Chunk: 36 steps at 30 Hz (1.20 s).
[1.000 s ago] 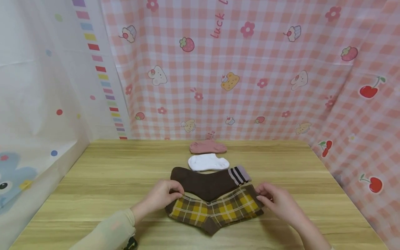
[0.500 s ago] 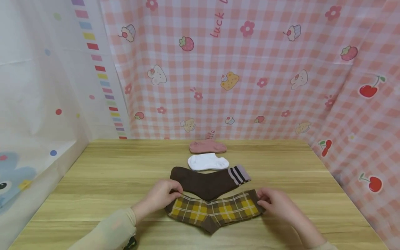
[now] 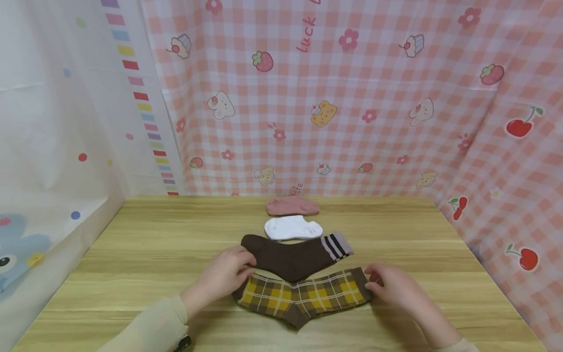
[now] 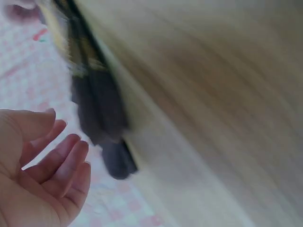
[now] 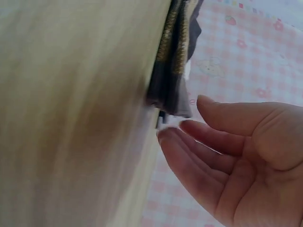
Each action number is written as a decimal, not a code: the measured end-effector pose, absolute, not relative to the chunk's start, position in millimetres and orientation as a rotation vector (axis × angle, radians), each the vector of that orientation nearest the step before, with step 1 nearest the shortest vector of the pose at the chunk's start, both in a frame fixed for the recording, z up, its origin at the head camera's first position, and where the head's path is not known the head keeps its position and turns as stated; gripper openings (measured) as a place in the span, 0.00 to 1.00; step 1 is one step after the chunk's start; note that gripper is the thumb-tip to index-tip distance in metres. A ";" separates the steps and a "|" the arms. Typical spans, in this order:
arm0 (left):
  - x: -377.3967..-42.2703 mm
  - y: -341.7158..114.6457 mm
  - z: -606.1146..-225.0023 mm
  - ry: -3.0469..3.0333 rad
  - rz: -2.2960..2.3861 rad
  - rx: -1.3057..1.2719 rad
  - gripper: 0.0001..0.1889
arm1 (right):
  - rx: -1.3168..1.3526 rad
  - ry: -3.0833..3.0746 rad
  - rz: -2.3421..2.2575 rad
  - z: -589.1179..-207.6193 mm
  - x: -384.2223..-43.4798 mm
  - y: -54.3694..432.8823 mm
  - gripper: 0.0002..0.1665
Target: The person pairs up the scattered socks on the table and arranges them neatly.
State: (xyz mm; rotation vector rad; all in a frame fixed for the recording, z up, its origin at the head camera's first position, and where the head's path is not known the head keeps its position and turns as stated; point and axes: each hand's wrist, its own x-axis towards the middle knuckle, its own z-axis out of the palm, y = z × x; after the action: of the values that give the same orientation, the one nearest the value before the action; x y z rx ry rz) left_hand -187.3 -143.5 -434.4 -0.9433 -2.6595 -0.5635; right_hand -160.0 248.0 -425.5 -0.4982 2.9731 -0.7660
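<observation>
A yellow-and-brown plaid sock (image 3: 323,296) lies flat across the front of the table, its brown heel towards me. In the left wrist view two dark layers show at its toe. My left hand (image 3: 222,276) is beside the toe end, and the left wrist view shows its loosely bent fingers (image 4: 68,161) apart from the fabric. At the cuff end, my right hand (image 3: 393,288) has thumb and fingers (image 5: 189,163) parted, with a small gap to the cuff (image 5: 173,101). Just behind lies a dark brown sock (image 3: 283,256) with a striped cuff.
Farther back, a white low-cut sock (image 3: 292,228) and a pink low-cut sock (image 3: 292,206) lie in line on the wooden table (image 3: 145,254). A pink checked cloth (image 3: 299,146) hangs behind the table's far edge.
The plaid sock's cuff end has come down flat and slightly towards me. My right hand has let go of it and drawn right; my left hand has let go and shifted slightly left.
</observation>
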 end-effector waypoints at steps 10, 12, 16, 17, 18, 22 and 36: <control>-150.0 -119.3 -423.6 -2.585 -0.582 -1.340 0.13 | -0.987 3.081 -0.593 -417.0 -152.1 232.0 0.17; -144.0 -115.2 -426.8 -2.568 -0.549 -1.403 0.14 | -1.067 3.053 -0.567 -417.3 -150.1 228.7 0.18; -134.9 -110.6 -433.6 -2.582 -0.456 -1.493 0.20 | -1.143 2.989 -0.519 -418.8 -145.9 223.8 0.20; -133.2 -109.7 -434.7 -2.594 -0.433 -1.505 0.21 | -1.154 2.972 -0.502 -419.6 -145.0 223.1 0.20; -131.7 -109.2 -435.5 -2.608 -0.415 -1.514 0.22 | -1.168 2.959 -0.483 -420.4 -144.2 222.3 0.21; -127.9 -107.5 -436.2 -2.653 -0.362 -1.529 0.25 | -1.200 2.913 -0.419 -423.7 -142.0 219.8 0.20; -128.6 -106.8 -435.9 -2.649 -0.183 -1.612 0.21 | -1.224 2.892 -0.370 -427.4 -139.5 216.4 0.19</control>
State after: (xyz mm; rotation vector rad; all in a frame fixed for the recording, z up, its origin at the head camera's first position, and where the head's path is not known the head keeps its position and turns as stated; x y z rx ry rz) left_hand -128.6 -106.8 -435.9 -1.6125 -2.6492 -0.1833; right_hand -139.5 216.4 -427.4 -1.2238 2.8921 -0.3700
